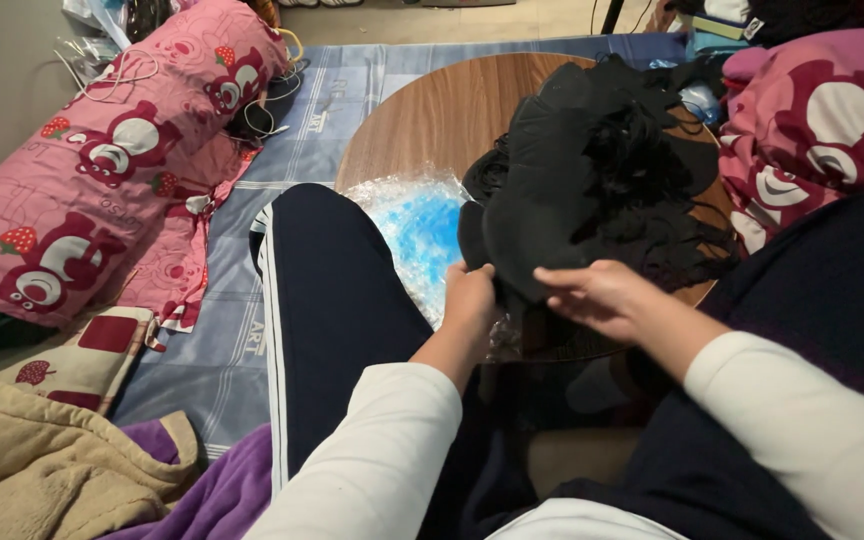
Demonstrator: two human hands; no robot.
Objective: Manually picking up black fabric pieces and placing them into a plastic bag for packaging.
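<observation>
- The round wooden table [432, 115] serves as the landmark; its near edge sits just in front of the person's raised knees.
- Left hand [470, 300]: fingers closed on the near edge of a black fabric piece [527, 235], at the table's near rim.
- Right hand [602, 295]: fingers resting together on the same piece, just right of the left hand; whether it grips cannot be told.
- A black fabric pile [612, 150] covers the right half of the table and touches the held piece; the count of pieces is unclear, perhaps many.
- One clear plastic bag with blue contents [417, 225] lies at the table's near-left edge.
- The far-left part of the tabletop is bare wood.
- Two pink printed cushions flank the table: one on the left [112, 160], one on the right [812, 120].
- A blue-grey mat [222, 340] covers the floor left of the table.
</observation>
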